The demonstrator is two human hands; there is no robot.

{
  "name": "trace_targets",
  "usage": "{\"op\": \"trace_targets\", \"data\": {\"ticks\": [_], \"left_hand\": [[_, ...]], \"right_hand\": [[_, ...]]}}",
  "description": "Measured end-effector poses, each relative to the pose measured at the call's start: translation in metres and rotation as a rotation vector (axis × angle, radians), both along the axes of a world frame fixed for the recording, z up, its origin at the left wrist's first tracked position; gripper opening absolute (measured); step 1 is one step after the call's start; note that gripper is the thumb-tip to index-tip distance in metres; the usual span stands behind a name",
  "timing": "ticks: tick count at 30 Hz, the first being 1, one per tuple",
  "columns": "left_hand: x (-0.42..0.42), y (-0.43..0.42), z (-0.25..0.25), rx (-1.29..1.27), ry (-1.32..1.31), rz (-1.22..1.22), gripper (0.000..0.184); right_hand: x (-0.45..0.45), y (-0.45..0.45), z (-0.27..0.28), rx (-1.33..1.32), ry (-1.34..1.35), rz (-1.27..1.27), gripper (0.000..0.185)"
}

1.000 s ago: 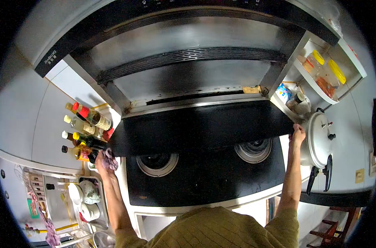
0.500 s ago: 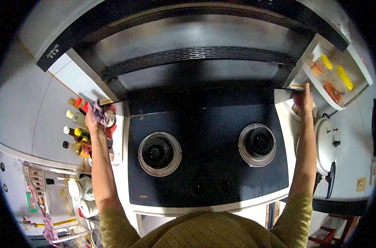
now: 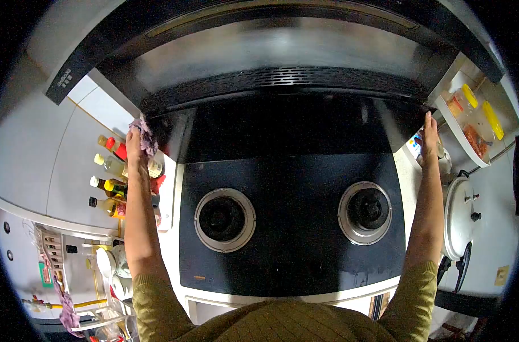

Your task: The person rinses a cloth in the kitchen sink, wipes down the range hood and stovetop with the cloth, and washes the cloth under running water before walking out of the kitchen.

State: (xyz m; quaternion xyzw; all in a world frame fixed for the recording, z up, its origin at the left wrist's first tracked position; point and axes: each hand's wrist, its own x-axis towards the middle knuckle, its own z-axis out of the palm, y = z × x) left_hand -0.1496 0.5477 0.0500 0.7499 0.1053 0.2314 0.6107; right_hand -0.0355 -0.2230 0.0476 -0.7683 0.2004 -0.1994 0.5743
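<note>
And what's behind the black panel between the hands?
Past the upper edge of the black panel, the slotted grille of the range hood shows. Whatever lies directly behind the panel is covered, so I can't tell what's there.

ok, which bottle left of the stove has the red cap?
The red-necked bottle, closest in view to the left hand; neighbours' caps are tan, pale yellow, white, yellow or black.

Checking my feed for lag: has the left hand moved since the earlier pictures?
Yes, towards the range hood. A second ago, the left hand was level with the left burner; now it is well beyond it.
</note>
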Motion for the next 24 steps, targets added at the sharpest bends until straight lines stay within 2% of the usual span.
{"op": "trace_targets", "data": {"ticks": [3,5,6,7,8,9,10,11,13,15,16,17,24], "left_hand": [[0.004,-0.009,-0.006,-0.052,-0.083,-0.011,0.049],[0.013,0.008,-0.020,0.006,-0.101,0.009,0.054],[0.015,0.011,-0.022,0.064,-0.020,0.045,0.056],[0.015,-0.016,-0.019,-0.078,-0.010,0.172,0.055],[0.021,0.003,-0.033,-0.011,0.016,0.196,0.050],[0.020,0.005,-0.034,-0.132,0.023,0.052,0.047],[0.030,0.014,-0.046,-0.082,-0.106,0.106,0.046],[0.015,-0.001,-0.031,-0.188,0.023,0.005,0.040],[0.024,0.007,-0.032,-0.226,0.066,0.082,0.039],[0.024,0.000,-0.030,-0.151,0.057,0.095,0.038],[0.030,0.012,-0.039,-0.137,0.034,0.160,0.036],[0.034,0.025,-0.048,-0.151,0.047,0.154,0.037],[0.026,0.019,-0.036,-0.140,0.098,0.118,0.045]], "right_hand": [[0.022,0.002,-0.008,0.021,-0.074,-0.117,0.068],[0.052,-0.032,-0.038,-0.126,-0.100,-0.131,0.070],[0.048,-0.029,-0.039,-0.195,-0.135,-0.169,0.070],[0.044,-0.016,-0.037,-0.266,-0.166,-0.207,0.070],[0.043,-0.013,-0.037,-0.244,-0.182,-0.203,0.069],[0.043,-0.010,-0.036,-0.218,-0.199,-0.191,0.068],[0.037,-0.001,-0.030,-0.218,-0.211,-0.181,0.067],[0.032,0.003,-0.026,-0.217,-0.223,-0.167,0.065],[0.037,-0.003,-0.034,-0.224,-0.209,-0.138,0.062],[0.039,-0.005,-0.042,-0.288,-0.196,-0.153,0.060],[0.035,0.003,-0.042,-0.263,-0.280,-0.170,0.058],[0.032,0.009,-0.039,-0.239,-0.376,-0.122,0.055],[0.038,0.003,-0.044,-0.222,-0.272,-0.099,0.061]]}}
